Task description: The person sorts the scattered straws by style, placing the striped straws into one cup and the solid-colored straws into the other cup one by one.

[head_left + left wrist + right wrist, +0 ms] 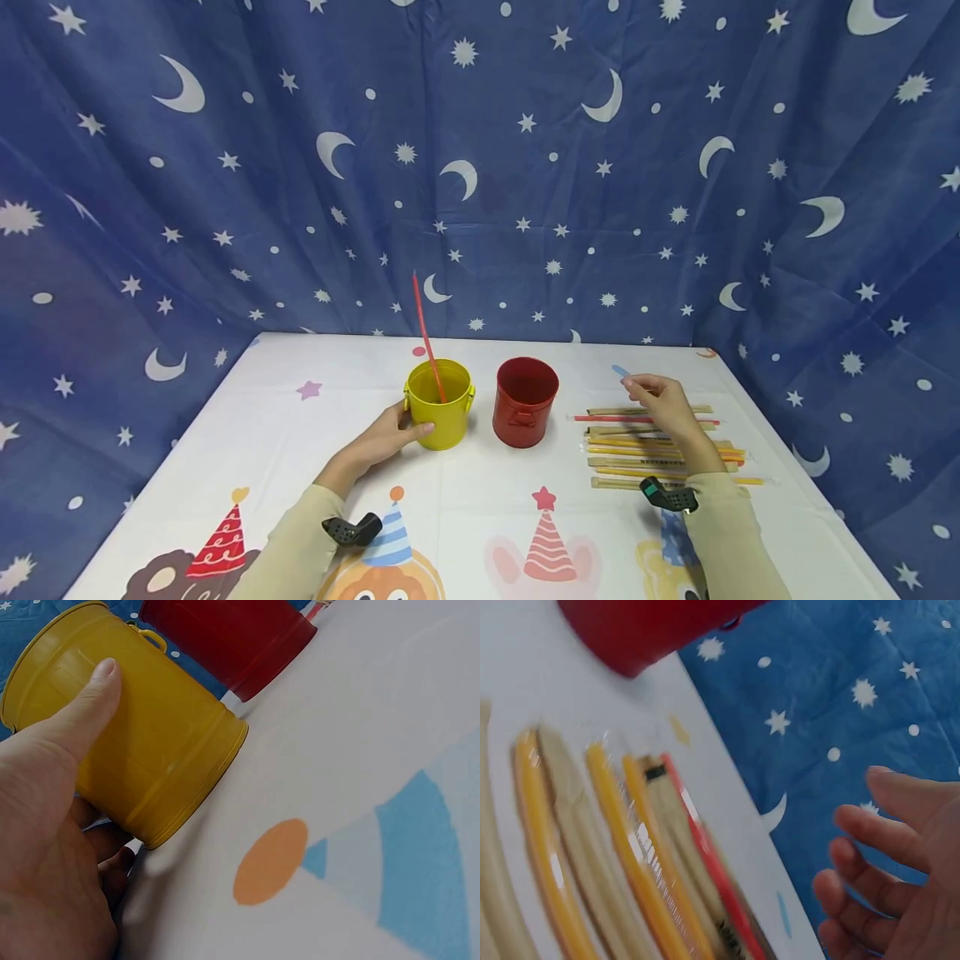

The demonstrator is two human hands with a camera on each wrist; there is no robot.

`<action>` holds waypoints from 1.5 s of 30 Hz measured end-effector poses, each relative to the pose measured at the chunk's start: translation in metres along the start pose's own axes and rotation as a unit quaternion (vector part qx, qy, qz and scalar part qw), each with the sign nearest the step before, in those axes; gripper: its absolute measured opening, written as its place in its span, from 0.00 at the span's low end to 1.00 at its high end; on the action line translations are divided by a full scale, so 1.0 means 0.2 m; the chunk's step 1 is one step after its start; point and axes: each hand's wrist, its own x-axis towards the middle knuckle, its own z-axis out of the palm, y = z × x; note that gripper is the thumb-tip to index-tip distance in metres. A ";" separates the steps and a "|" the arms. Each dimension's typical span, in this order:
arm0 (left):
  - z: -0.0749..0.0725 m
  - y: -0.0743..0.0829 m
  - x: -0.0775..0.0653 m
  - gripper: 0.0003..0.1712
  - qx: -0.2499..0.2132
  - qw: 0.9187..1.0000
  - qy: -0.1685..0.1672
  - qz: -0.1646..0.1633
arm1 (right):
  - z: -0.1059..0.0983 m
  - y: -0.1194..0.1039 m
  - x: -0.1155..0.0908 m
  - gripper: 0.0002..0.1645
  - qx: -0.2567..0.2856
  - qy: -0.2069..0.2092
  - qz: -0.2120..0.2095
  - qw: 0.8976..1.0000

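A row of slim straws in paper and clear wrappers (622,462) lies under the right hand (666,404), well apart from the left, long axes running roughly left to right across the white surface (480,483). The right hand is empty, fingers loosely spread; the left hand (386,439) grips a yellow metal bucket (447,425).

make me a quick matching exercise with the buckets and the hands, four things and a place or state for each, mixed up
1. yellow bucket
2. red bucket
3. left hand
4. right hand

A. grips a bucket
B. stands between the other bucket and the row of straws
C. raised, holding nothing
D. has a leaning red straw in it

Pairs: 1-D, 2-B, 3-A, 4-C
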 end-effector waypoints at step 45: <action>0.02 0.00 0.00 0.56 -0.003 1.000 0.013 0.000 | 0.07 0.17 -0.01 0.03 -0.157 -0.063 -0.006 0.986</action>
